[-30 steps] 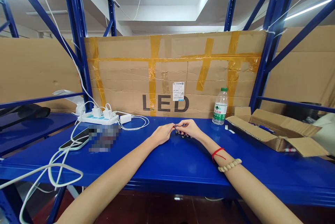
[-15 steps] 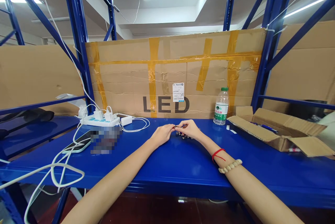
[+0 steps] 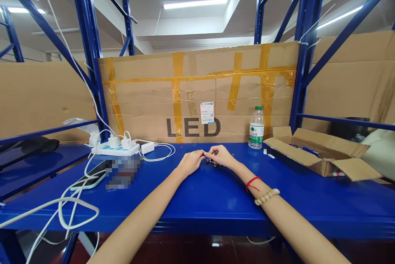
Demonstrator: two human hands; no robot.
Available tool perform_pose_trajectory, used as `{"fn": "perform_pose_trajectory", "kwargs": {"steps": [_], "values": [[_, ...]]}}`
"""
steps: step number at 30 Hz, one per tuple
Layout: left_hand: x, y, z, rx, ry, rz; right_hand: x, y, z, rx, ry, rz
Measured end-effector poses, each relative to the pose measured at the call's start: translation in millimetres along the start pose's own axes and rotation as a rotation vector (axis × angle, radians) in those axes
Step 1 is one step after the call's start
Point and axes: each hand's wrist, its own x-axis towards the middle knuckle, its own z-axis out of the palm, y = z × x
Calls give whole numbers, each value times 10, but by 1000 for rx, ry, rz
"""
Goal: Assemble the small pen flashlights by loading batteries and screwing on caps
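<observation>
Head view: our left hand (image 3: pixel 191 162), right hand (image 3: pixel 222 156) meet at fingertips; opening, contents we cannot tell. Small dark parts (image 3: pixel 215 164) beside grip.

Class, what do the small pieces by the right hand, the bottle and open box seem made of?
Small pieces: perhaps shiny metal, from bright glints; too small to tell.
Bottle: probably glossy plastic; see-through, with highlights.
Open box: matt cardboard; brown, folded flaps.

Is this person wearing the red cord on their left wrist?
No, the red cord is on the right arm, between the right hand and the pale beaded bracelet.
</observation>
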Motion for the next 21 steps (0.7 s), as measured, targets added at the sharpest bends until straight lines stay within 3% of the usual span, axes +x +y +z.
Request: {"fn": "perform_pose_trajectory", "kwargs": {"steps": [10,21], "values": [[1,8,-9,-30,-39,21,-106,-277,-119,-479,-71,-40],[-10,9,-12,54,-79,-55,-109,-288,-96,-523,-111,-55]]}}
